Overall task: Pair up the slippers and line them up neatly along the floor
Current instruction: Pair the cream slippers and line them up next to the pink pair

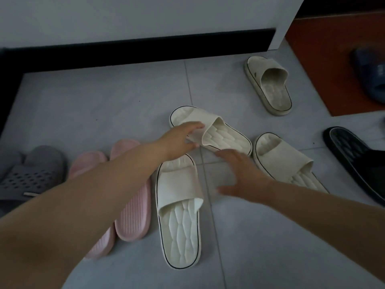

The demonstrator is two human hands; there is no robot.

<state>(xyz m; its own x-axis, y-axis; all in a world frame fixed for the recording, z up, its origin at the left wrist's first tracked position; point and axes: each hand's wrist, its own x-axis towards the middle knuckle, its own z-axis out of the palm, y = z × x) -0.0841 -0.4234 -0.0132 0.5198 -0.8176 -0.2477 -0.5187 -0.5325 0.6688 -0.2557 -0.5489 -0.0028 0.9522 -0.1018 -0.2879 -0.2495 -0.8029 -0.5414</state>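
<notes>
Several cream slippers lie on the grey tile floor (104,105). My left hand (181,139) grips the strap of one cream slipper (225,136) that lies slanted in the middle. A second cream slipper (179,215) lies straight just below it, next to a pink pair (133,209). My right hand (241,174) hovers with fingers spread between that slipper and a third cream slipper (285,161) on the right. A dirtier cream slipper (268,84) sits apart at the back right.
A grey pair (31,176) lies at the far left. A black slipper (358,161) lies at the right edge and a dark blue one (370,74) rests on a reddish mat (323,65). A white wall with a black skirting (135,53) runs along the back.
</notes>
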